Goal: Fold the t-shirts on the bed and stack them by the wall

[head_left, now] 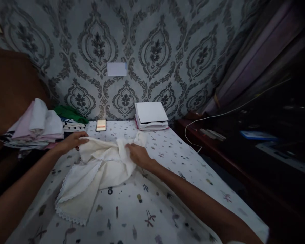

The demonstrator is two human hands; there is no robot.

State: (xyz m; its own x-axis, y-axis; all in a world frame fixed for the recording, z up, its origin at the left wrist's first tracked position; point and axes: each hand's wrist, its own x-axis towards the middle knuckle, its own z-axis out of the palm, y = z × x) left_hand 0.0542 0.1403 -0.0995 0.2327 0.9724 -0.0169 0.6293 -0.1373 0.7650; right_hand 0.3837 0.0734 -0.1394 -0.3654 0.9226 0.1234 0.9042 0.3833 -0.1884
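A cream cloth garment with a scalloped lace edge (109, 169) lies crumpled on the patterned sheet (152, 206). Its lace-trimmed part spreads toward the lower left, and its upper edge is lifted a little. My left hand (72, 140) pinches that edge at the upper left corner, fingers closed on the fabric. On the other side, my right hand (138, 154) is closed on a bunched part near the upper right. Folds hide some of its fingertips. What kind of garment it is I cannot make out.
Folded clothes (40, 125) are piled at the left, with a green cloth (69, 113) behind. A phone (101, 124) with a lit screen and a stack of papers (152, 115) stand near the wall. A white cable (218, 115) crosses the dark furniture (218, 159) at right.
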